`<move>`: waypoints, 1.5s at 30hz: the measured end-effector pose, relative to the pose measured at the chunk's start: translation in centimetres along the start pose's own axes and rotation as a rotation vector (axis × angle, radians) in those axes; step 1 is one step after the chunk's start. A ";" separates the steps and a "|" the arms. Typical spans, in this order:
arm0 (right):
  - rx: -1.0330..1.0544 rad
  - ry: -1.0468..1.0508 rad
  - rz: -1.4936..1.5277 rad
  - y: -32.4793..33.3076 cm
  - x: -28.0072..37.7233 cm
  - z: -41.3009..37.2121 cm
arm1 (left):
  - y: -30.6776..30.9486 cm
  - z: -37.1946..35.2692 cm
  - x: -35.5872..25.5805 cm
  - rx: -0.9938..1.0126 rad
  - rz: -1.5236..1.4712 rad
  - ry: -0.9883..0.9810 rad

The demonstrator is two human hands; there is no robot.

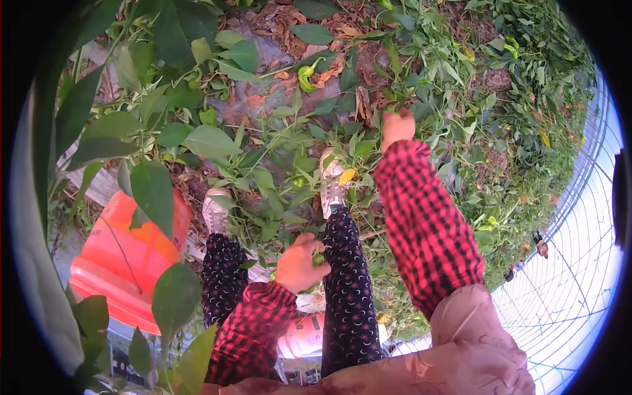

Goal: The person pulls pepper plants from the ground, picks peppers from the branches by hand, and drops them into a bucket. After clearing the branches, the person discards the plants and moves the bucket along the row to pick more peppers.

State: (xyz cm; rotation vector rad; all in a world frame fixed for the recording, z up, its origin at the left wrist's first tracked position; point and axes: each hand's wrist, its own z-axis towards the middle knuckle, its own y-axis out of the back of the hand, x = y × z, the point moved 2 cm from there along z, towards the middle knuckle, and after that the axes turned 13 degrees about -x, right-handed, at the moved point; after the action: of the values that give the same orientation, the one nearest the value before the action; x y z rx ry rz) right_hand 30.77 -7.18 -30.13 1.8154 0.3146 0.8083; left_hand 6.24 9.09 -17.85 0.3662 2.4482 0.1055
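My left hand [299, 264] is low between my legs, its fingers curled round a green pepper [318, 259]. Farther forward, my right hand [398, 126] reaches into the pepper plants [428, 99]. Its fingers are closed among the leaves, and what they hold, if anything, is hidden. A pale green, curled pepper [306, 78] lies over dry leaves and ground sheeting, to the left of my right hand. Another green pepper [300, 181] shows in the foliage between my two shoes.
An orange bucket [122, 247] stands at the left behind big leaves. Part of a second reddish bucket [304, 336] shows beneath my legs. Tall stems and leaves [155, 191] crowd the left side. Bright netting or film [566, 283] curves along the right edge.
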 end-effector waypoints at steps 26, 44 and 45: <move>1.201 0.628 -0.552 9.0 -14.2 4.2 | 2.1 0.2 -2.8 0.072 -0.217 0.029; 0.697 1.007 -0.492 -6.7 -1.4 -13.6 | 2.8 0.2 -1.0 0.066 0.018 0.179; 0.759 0.891 -0.641 -5.6 -0.3 -13.8 | 3.1 0.2 -1.2 0.028 -0.026 0.227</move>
State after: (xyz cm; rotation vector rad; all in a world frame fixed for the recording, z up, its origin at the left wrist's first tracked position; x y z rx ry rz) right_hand 22.32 4.90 -32.63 1.6999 1.8776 1.0512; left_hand 8.00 11.76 -16.82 0.3515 2.6796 0.1072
